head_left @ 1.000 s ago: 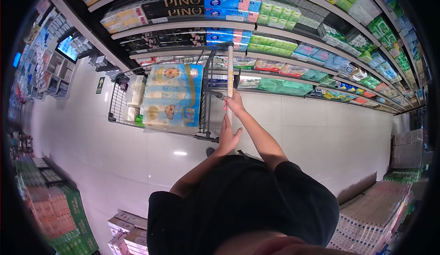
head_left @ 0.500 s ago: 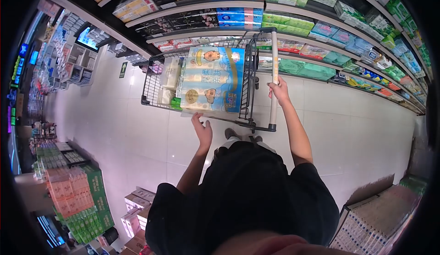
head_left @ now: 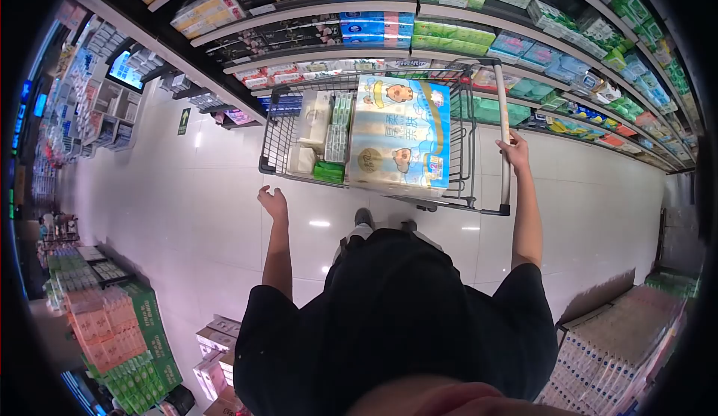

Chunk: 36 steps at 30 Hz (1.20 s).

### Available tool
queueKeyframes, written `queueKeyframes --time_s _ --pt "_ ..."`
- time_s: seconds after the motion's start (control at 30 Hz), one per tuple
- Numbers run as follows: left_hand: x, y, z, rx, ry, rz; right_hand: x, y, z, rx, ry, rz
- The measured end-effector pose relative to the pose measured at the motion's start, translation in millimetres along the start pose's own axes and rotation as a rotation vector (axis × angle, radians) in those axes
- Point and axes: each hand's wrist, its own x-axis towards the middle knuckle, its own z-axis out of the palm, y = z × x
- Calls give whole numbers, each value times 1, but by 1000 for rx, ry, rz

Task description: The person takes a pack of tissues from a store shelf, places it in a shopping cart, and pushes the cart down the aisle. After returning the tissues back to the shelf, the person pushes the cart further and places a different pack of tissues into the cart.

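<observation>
A shopping cart stands sideways in front of me, its handle on the right. My right hand is closed around the cart handle. My left hand is in the air just off the cart's near left corner, fingers slightly curled and apart, holding nothing. In the basket lies a large blue and cream multipack of paper rolls with cartoon animals on it. Left of it are a white pack, green and white packs, a bright green pack and a smaller whitish pack.
Long shelves of boxed and bagged paper goods run along the cart's far side. Stacked orange and green packs stand at the lower left, cartons beside them. At the lower right is another stack of packs. Pale tiled floor surrounds the cart.
The cart has shifted right in view with my right hand on its handle. My left hand has moved left, away from the multipack's near side. More of the packs left of the multipack shows.
</observation>
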Motion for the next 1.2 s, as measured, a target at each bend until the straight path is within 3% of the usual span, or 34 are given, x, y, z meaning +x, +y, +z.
queueKeyframes --time_s 0.1,0.17,0.2,0.23,0.3,0.4,0.43,0.5,0.57,0.67,0.9,0.97,1.03,1.2 --pt "33 12 6 39 -61 55 26 51 -32 -295 367 21" --pt "61 -6 28 107 -152 86 21 51 -60 -173 570 88" --pt "72 -13 42 54 -311 42 9 41 -69 -181 585 99" --pt "81 -14 55 4 -472 -3 -8 28 -77 -58 689 13" --pt "77 2 72 33 -586 -31 -43 16 -78 48 817 -57" --pt "61 31 104 -47 -898 -93 -94 12 -67 169 806 -64" --pt "58 32 117 53 -957 32 -110 17 -56 147 842 -95" --pt "50 2 162 154 -912 523 -139 39 -35 148 873 -146" --pt "31 22 170 116 -993 554 -171 52 -3 139 890 -80" --pt "5 45 179 99 -1145 554 -210 78 57 245 883 90" --pt "-59 90 223 -40 -1304 482 -240 99 176 391 594 502" --pt "-72 105 228 -11 -1489 215 -229 95 187 438 567 557" --pt "-86 120 237 -26 -1554 170 -209 103 191 475 492 615" --pt "-119 159 245 96 -1805 76 -134 109 182 400 740 569"
